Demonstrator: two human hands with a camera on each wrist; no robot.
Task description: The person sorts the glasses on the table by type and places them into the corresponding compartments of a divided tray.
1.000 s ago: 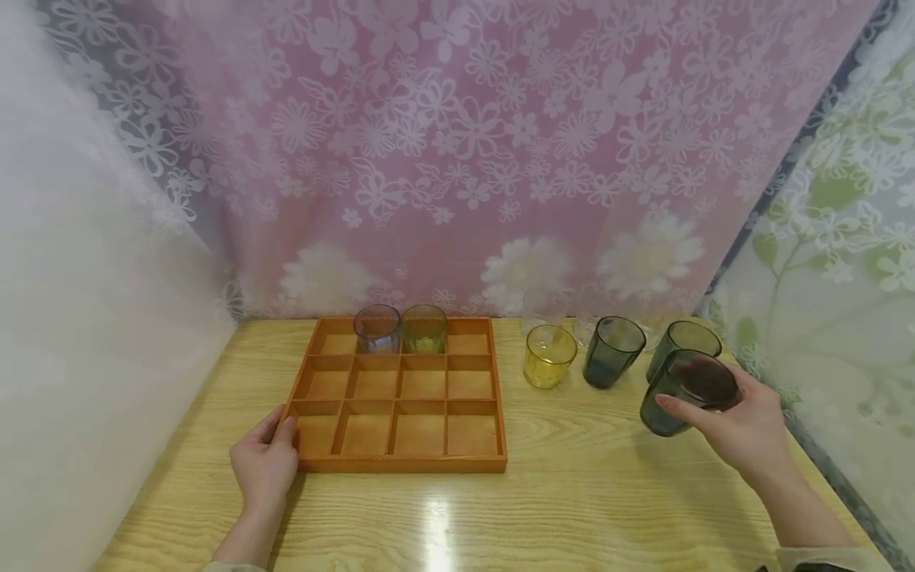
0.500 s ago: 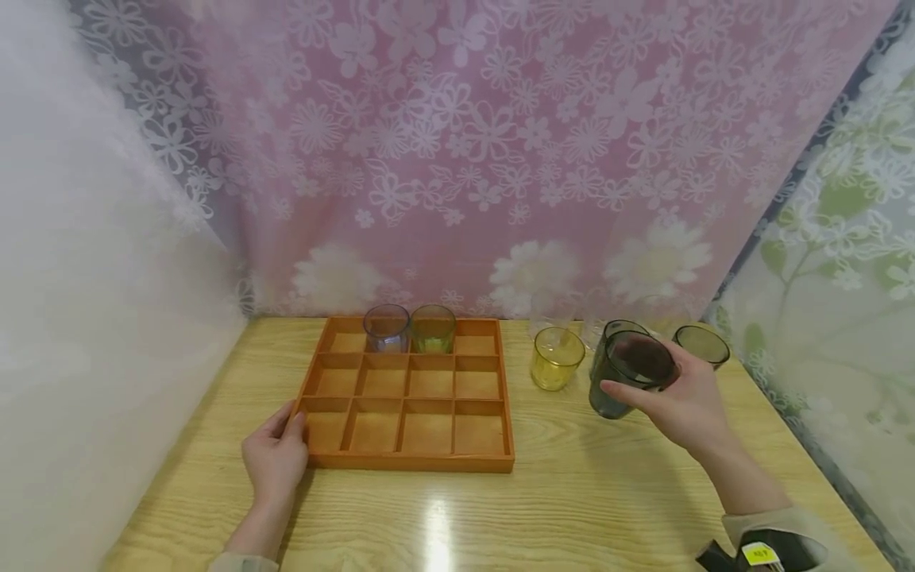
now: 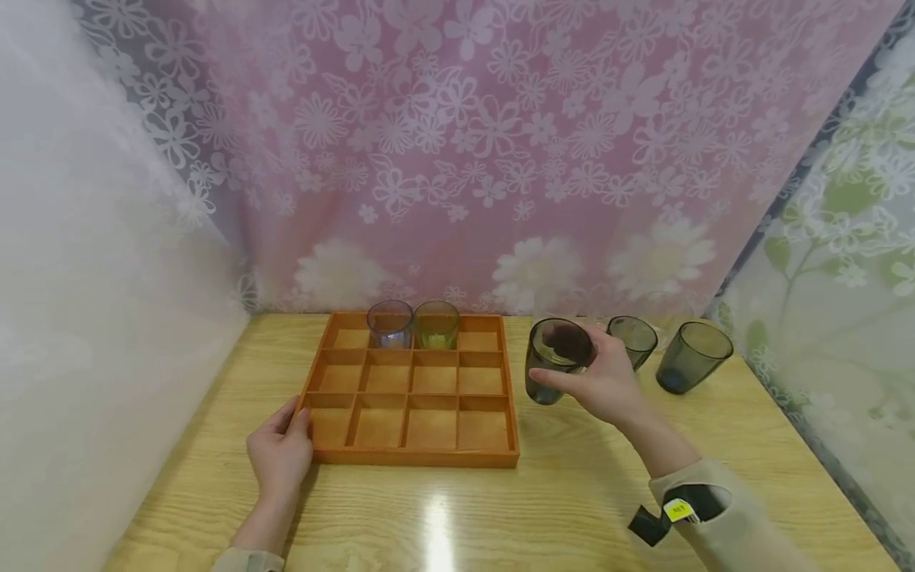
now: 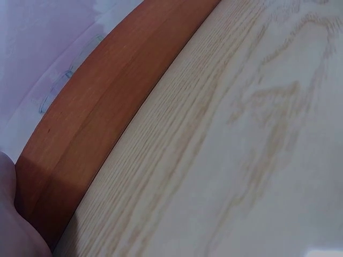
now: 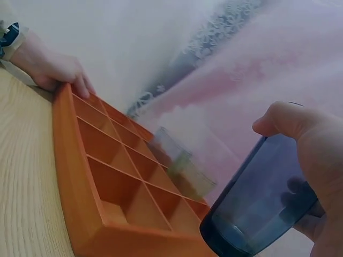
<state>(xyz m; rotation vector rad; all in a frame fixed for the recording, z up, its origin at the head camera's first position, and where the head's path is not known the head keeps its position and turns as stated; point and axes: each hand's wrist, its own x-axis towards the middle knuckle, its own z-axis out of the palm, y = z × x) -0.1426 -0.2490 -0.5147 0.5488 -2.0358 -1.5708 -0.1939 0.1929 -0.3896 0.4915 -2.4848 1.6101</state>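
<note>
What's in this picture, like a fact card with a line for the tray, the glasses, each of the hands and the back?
Tray: orange-brown wood, twelve compartments in three rows
In the tray: a bluish glass and a green glass, side by side in the back row's two middle compartments
Left hand: grips the tray's left side
Right hand: holds a dark glass, right of the tray
Dark glasses on the table: two more, farther right
Back: pink cloth with white flowers

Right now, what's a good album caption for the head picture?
Right fingers hold a dark glass while left fingers grip the tray.
</note>
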